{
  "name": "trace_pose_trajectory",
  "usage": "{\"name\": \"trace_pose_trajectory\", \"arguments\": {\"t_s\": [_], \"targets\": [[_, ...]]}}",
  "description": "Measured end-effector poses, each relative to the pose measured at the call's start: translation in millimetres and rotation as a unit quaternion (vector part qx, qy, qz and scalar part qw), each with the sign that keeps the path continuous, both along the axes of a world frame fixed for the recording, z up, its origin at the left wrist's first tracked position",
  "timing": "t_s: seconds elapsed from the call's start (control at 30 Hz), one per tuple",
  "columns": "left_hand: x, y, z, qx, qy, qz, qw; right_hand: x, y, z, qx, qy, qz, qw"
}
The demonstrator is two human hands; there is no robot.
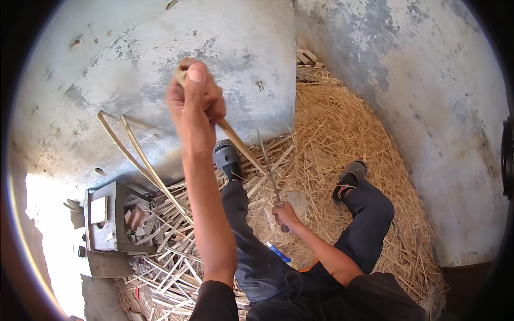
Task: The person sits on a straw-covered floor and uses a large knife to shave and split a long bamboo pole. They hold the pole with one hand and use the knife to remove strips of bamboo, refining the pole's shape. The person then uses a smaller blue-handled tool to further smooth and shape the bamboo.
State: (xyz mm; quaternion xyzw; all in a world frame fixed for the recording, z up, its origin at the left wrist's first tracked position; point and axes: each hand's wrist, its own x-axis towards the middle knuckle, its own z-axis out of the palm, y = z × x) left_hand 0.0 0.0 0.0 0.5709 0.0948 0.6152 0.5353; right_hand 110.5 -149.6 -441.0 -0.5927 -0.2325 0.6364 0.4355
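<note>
My left hand (197, 101) is raised high in front of the wall, its fingers closed round one end of a bamboo strip (242, 147). From that fist the strip slants down to the right, toward the floor between my legs. Lower down, my right hand (286, 213) grips the handle of a long, thin-bladed knife (267, 167). Its narrow blade points up and away, and its tip lies to the right of the strip, near the wall's foot. Whether blade and strip touch, I cannot tell. A small blue object (279, 253) lies by my left thigh.
Fine straw-like shavings (337, 123) cover the floor on the right. Several split bamboo pieces (171, 267) are heaped on the left. Two long curved strips (140, 152) lean at the wall (241, 43). A grey box-like frame (107, 235) holding scraps stands at the left.
</note>
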Motion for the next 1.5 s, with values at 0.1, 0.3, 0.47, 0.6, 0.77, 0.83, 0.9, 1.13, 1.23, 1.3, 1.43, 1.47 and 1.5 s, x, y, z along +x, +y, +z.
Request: {"name": "trace_pose_trajectory", "arguments": {"t_s": [0.1,0.3,0.47,0.6,0.77,0.83,0.9,1.13,1.23,1.3,1.43,1.47,1.5], "targets": [[-10,-9,1,-0.016,0.006,0.098,0.995,-6,-5,16,0.052,-0.119,-0.007,0.992],[-63,-30,-14,0.017,-0.083,0.247,0.965,-7,-16,20,0.089,-0.268,0.006,0.959],[-140,-122,32,-0.020,-0.198,0.530,0.825,-15,-28,33,0.118,-0.340,-0.020,0.933],[-247,-172,21,0.056,-0.230,0.398,0.886,0,-17,68,0.152,-0.384,-0.054,0.909],[-337,-215,-29,0.115,-0.265,0.322,0.901,-14,-7,150,0.262,-0.434,0.019,0.862],[-316,-195,-24,0.054,-0.242,0.524,0.815,-14,-9,166,0.293,-0.463,0.029,0.836],[-340,-185,-39,0.091,-0.322,0.326,0.884,-13,-6,182,0.306,-0.506,0.046,0.805],[-420,-235,-80,0.021,-0.397,0.296,0.869,107,22,157,0.222,-0.593,-0.132,0.763],[-438,-246,-100,0.095,-0.429,0.189,0.878,91,22,169,0.244,-0.616,-0.065,0.746],[-432,-222,-104,0.024,-0.432,0.369,0.822,77,11,172,0.184,-0.501,-0.042,0.845],[-417,-208,-114,0.096,-0.440,0.205,0.869,39,13,173,0.333,-0.558,0.056,0.758],[-424,-220,-115,0.099,-0.447,0.201,0.866,32,16,178,0.341,-0.562,0.069,0.750],[-426,-206,-112,0.080,-0.448,0.230,0.860,41,10,184,0.326,-0.574,0.062,0.748]]}}
